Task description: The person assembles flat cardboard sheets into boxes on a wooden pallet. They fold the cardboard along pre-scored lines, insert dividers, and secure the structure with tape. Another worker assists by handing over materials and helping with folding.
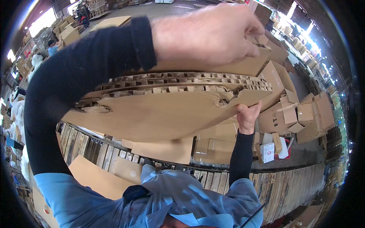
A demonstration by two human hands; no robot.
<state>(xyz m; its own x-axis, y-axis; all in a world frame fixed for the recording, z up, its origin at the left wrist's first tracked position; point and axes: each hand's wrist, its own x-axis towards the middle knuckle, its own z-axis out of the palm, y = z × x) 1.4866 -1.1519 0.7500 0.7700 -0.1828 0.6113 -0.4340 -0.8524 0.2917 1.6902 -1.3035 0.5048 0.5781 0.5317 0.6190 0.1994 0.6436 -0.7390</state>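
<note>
A large thick honeycomb cardboard panel (163, 114) stands tilted across the middle, its open-celled top edge showing and torn in two places. Behind that edge run more layers of honeycomb board (182, 78). My right hand (249, 117) grips the panel at its right end, thumb on the near face and fingers partly hidden. Above the panels, close to the camera, my left hand (213, 36) reaches over from the left, slightly blurred. Its fingers bend down near a cardboard edge at the right and are mostly hidden, so any hold there cannot be made out.
Opened cardboard boxes (277, 117) lie at the right, beside a small pile of cartons and white packs (268, 148). Slatted wooden pallets (292, 186) extend below the panel. Flat cardboard sheets (99, 176) lie near my body. Another person (53, 47) is at the far left.
</note>
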